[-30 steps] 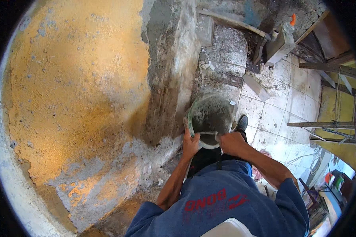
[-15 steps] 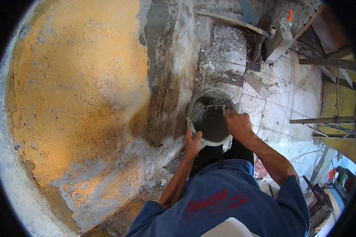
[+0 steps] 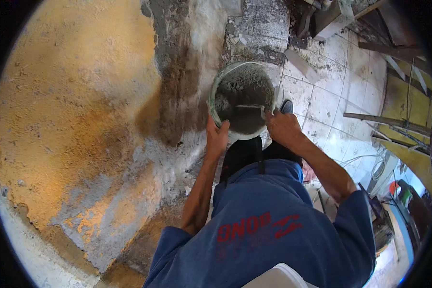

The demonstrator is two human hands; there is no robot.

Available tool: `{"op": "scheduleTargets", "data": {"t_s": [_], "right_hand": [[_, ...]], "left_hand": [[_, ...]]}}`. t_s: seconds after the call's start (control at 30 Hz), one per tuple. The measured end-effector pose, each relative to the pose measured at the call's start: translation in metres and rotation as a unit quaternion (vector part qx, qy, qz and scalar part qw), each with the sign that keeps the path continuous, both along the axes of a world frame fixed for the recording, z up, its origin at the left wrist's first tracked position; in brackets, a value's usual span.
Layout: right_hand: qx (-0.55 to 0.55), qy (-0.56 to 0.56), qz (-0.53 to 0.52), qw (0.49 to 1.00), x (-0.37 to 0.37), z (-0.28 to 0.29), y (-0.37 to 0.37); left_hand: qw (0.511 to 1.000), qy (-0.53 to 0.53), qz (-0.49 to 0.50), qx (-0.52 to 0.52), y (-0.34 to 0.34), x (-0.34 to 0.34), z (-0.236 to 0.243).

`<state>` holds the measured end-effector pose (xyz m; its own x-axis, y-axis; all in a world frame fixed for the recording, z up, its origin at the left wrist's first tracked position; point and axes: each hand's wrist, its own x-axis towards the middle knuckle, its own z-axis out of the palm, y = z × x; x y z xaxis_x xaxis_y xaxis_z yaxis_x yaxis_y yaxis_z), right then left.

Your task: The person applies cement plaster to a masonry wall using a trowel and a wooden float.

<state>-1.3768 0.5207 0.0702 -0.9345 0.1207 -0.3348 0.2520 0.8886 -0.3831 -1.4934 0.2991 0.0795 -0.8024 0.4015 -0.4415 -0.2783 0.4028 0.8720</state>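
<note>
A round bucket with a pale rim holds grey wet mortar, lumpy at the far side and smoother at the near side. My left hand is closed on the bucket's near left rim, thumb over the edge. At the right rim, my right hand is closed round the handle of what looks like a trowel. Its pale thin edge shows across the mortar; the grip is hidden in my fingers, and the rest of the blade blends into the mix.
On my left stands a wall with peeling yellow paint and a damp grey patch. Dirty white tiles cover the floor at right, where a flat board piece lies. Wooden bars jut in from the far right.
The trowel has come nearer to me through the mortar with my right hand. The bucket and both hands sit higher and further left in view, as the whole view has shifted.
</note>
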Motion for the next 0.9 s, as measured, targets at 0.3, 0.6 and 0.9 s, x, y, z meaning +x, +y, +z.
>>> {"op": "scheduleTargets", "data": {"t_s": [0.3,0.6,0.9], "right_hand": [[0.05,0.015,-0.015,0.999,-0.014,0.024,0.024],[-0.195,-0.082,-0.036,0.977,0.002,0.009,-0.001],[-0.603,-0.162,-0.226,0.748,-0.01,0.012,0.023]], "left_hand": [[0.998,0.01,-0.037,-0.041,0.019,-0.012,0.0],[0.988,0.063,-0.138,0.016,0.004,-0.021,-0.02],[0.998,-0.029,-0.052,0.032,0.006,-0.031,0.013]]}}
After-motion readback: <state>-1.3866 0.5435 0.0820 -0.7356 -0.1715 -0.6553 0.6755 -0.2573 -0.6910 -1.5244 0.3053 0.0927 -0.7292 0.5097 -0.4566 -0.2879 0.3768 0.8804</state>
